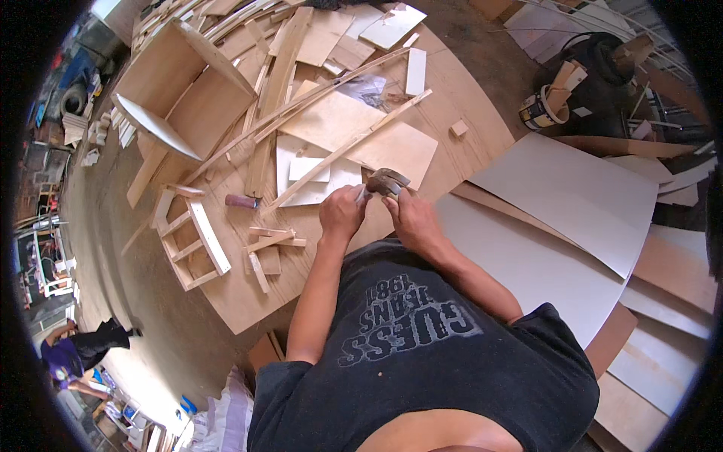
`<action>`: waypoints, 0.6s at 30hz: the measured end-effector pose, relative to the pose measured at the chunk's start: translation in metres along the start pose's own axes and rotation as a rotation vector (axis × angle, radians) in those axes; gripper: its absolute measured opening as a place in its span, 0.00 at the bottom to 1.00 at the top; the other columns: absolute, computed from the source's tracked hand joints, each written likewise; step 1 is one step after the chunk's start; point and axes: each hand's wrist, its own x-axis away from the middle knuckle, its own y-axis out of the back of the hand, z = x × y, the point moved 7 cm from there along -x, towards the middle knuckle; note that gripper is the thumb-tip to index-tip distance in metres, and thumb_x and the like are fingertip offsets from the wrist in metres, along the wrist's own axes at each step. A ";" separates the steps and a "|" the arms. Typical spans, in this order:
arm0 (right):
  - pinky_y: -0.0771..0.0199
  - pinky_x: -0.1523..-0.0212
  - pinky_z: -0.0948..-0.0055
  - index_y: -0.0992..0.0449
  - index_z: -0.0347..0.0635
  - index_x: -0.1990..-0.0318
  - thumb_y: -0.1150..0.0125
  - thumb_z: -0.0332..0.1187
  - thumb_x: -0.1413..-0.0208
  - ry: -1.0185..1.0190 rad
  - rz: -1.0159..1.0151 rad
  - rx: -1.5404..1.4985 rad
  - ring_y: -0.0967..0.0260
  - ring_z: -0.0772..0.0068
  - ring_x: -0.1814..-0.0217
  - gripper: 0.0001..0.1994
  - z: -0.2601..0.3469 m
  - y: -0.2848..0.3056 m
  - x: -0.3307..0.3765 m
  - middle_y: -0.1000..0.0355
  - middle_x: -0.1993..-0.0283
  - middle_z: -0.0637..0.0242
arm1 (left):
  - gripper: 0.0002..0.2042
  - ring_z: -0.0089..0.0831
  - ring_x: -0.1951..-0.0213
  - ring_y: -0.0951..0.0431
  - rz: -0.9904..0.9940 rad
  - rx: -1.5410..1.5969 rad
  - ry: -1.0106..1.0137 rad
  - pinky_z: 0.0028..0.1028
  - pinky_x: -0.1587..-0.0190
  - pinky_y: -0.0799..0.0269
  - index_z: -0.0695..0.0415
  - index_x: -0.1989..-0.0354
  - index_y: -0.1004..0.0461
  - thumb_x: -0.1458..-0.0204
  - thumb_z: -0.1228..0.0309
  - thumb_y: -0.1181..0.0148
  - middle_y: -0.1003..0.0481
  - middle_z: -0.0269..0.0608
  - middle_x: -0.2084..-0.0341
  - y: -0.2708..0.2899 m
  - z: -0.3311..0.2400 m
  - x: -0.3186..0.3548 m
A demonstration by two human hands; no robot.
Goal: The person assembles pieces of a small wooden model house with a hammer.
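In front of my chest, above the near part of a wooden worktable (226, 305), both my hands are close together. My right hand (416, 217) is closed around a claw hammer (388, 180) just below its worn metal head. Touching or almost touching the hammer face, the fingertips of my left hand (344, 213) are pinched together. What sits in that pinch is too small to make out. Beyond my hands lie a small white block (309, 169) on a white panel and a long thin wood strip (354, 145). A purple-handled tool (242, 201) rests to the left.
An open plywood box (197, 102) stands far left, with a small slatted wood frame (197, 241) nearer. Short sticks (273, 241) lie by it. Large white sheets (557, 200) are stacked at right, below a bucket of offcuts (544, 109). Another person (83, 346) is far left.
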 end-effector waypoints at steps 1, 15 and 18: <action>0.29 0.60 0.33 0.29 0.29 0.54 0.44 0.41 0.26 -0.018 0.040 0.038 0.25 0.24 0.61 0.17 -0.002 -0.004 -0.002 0.23 0.65 0.33 | 0.13 0.49 0.60 0.15 0.019 -0.007 0.006 0.46 0.56 0.19 0.53 0.53 0.13 0.42 0.62 0.29 0.16 0.46 0.64 -0.002 0.002 -0.001; 0.27 0.61 0.43 0.24 0.34 0.51 0.45 0.44 0.24 -0.206 -0.019 -0.160 0.25 0.34 0.65 0.18 -0.021 -0.003 0.016 0.24 0.67 0.39 | 0.16 0.54 0.59 0.15 0.004 0.053 0.025 0.48 0.54 0.20 0.50 0.48 0.13 0.39 0.57 0.32 0.16 0.50 0.62 0.009 0.020 0.002; 0.29 0.66 0.56 0.23 0.36 0.54 0.44 0.43 0.25 -0.285 -0.100 -0.397 0.29 0.54 0.71 0.16 -0.040 -0.003 0.025 0.27 0.71 0.50 | 0.15 0.52 0.57 0.14 -0.029 0.131 0.086 0.43 0.53 0.19 0.53 0.48 0.13 0.40 0.63 0.31 0.15 0.50 0.57 0.026 0.020 0.001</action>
